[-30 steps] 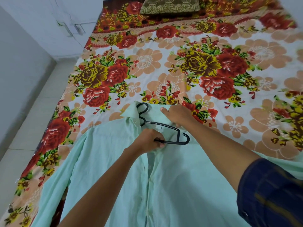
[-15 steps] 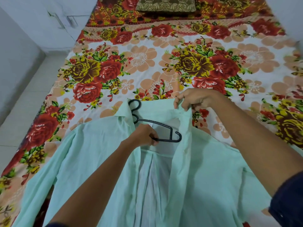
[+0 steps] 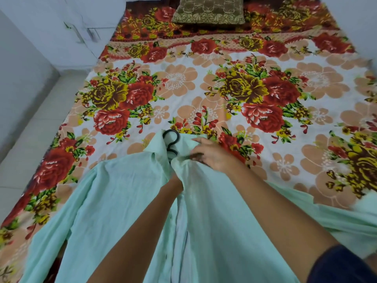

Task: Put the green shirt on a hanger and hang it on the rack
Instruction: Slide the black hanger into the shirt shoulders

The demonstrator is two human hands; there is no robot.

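Note:
The pale green shirt (image 3: 126, 201) lies front-up on the bed, collar away from me. Only the hook of the black hanger (image 3: 171, 139) sticks out at the collar; the rest is under the fabric. My right hand (image 3: 213, 157) lies on the shirt's right shoulder beside the hook and grips the fabric near the collar. My left hand (image 3: 173, 185) reaches in under the right front panel. Just its wrist shows, and the fingers are hidden. No rack is in view.
A floral bedsheet (image 3: 224, 88) covers the bed. A brown patterned pillow (image 3: 208, 11) lies at the far end. A tiled floor (image 3: 30, 139) and white wall run along the left side. The shirt's sleeves spread to both sides.
My right hand has pulled the shirt's right front over the hanger, covering its bar and my left hand. Only the hook still shows.

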